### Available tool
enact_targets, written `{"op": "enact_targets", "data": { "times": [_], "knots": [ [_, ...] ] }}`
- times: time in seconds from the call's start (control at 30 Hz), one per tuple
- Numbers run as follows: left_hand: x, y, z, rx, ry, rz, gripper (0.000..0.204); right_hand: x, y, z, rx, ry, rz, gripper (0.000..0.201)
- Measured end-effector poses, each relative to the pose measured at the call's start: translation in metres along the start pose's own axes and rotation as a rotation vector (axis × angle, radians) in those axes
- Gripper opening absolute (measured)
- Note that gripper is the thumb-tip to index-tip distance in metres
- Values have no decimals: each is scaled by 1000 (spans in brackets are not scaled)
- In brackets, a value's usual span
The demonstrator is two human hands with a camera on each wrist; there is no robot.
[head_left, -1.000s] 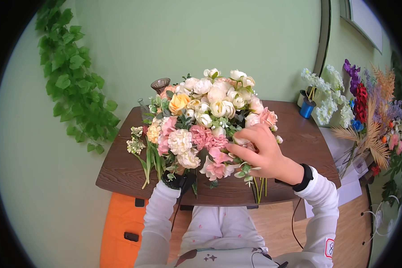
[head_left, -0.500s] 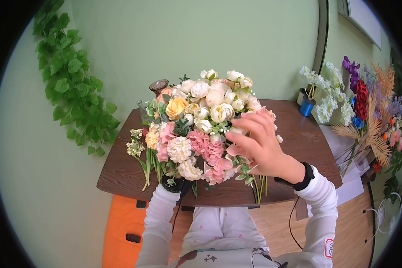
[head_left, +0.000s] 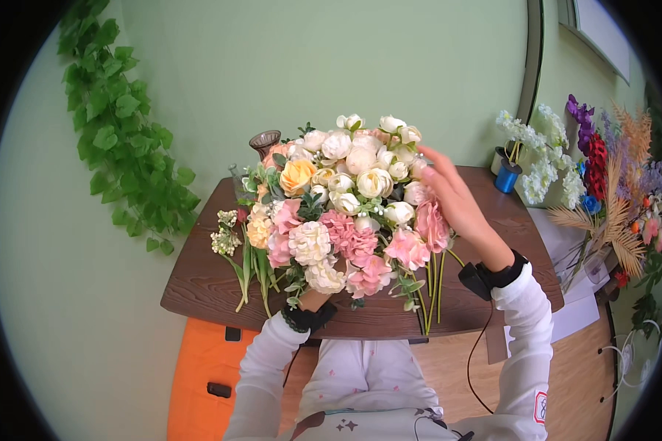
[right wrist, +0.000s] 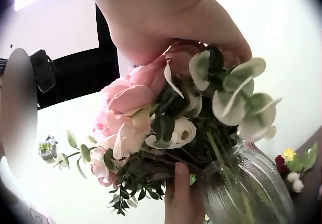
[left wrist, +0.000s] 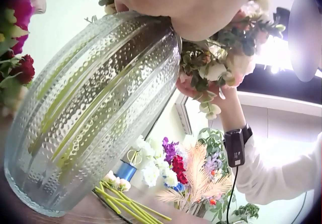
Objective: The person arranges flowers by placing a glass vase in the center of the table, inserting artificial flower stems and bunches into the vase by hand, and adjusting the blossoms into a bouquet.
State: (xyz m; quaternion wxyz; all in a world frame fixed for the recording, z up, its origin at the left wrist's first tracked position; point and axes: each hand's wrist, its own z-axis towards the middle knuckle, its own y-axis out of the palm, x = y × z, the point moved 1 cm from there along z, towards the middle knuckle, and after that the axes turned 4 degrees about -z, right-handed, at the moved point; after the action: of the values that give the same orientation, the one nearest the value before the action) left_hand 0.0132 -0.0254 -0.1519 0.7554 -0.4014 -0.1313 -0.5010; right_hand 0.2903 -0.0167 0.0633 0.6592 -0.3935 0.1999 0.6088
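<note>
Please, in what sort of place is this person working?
Probably a small flower-arranging workroom, though it could be a shop or home. A wooden table bears a large bouquet in a ribbed glass vase, more flowers stand at the right, and a leafy vine hangs on the green wall.

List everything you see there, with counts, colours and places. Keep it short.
Bouquet: one, white, pink, yellow; table centre
Ribbed vase: one, clear; under bouquet
Table: one, brown; in front of person
Flared glass vessel: one, smoky; behind bouquet, left
Berry sprig: pale; table left
Loose stems: several, green; table right
Blue container: one; far right, with white blossoms
Mixed flowers: many, purple, red, blue, tan; far right
Vine: green; left wall
Orange surface: one; lower left, two black objects on it
Left hand: one; at vase's neck
Right hand: one; bouquet's right side
</note>
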Motion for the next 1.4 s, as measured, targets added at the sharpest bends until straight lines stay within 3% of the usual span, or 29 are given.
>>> {"op": "enact_targets", "data": {
  "times": [0.03, 0.07, 0.5, 0.53, 0.57, 0.6, 0.7, 0.77, 0.87, 1.0, 1.1, 1.27, 1.4],
  "knots": [
    [1, 0, -4, -2, 1, -12, 45, 4, 2, 1, -97, 101, 90, 40],
    [0, 4, 0, -2, 1, -25, 45, 5, 4, -2, -72, 118, 71, 40],
    [-3, 9, 14, -40, -19, -213, 46, -26, 20, -27, -59, 98, -125, 45],
    [-2, 15, 52, -42, -21, -226, 46, -24, 18, -27, -58, 8, -158, 47],
    [-3, 9, 15, -43, -22, -240, 46, -23, 16, -26, -57, -84, -190, 50],
    [-2, 15, 35, -43, -23, -252, 46, -26, 15, -26, -58, -86, -189, 50],
    [0, 7, 18, -44, -28, -292, 46, -31, 10, -23, -83, 1, -18, 63],
    [0, 20, 39, -48, -31, -322, 46, -26, 6, -17, -98, -333, -385, 81],
    [-2, 20, 31, -56, -32, -369, 46, -43, 4, -16, -166, -376, -542, 95],
    [-10, 6, 22, -63, -39, -430, 46, -49, 5, -11, -168, -405, -545, 99],
    [-9, 11, 26, -69, -46, -473, 47, -55, 5, -2, -204, -291, -498, 100],
    [-11, 9, 23, -80, -56, -539, 47, -62, 9, 0, -314, -413, -639, 103],
    [-11, 7, 23, -81, -62, -595, 47, -68, 9, -11, -305, -498, -717, 101]
  ]
}}
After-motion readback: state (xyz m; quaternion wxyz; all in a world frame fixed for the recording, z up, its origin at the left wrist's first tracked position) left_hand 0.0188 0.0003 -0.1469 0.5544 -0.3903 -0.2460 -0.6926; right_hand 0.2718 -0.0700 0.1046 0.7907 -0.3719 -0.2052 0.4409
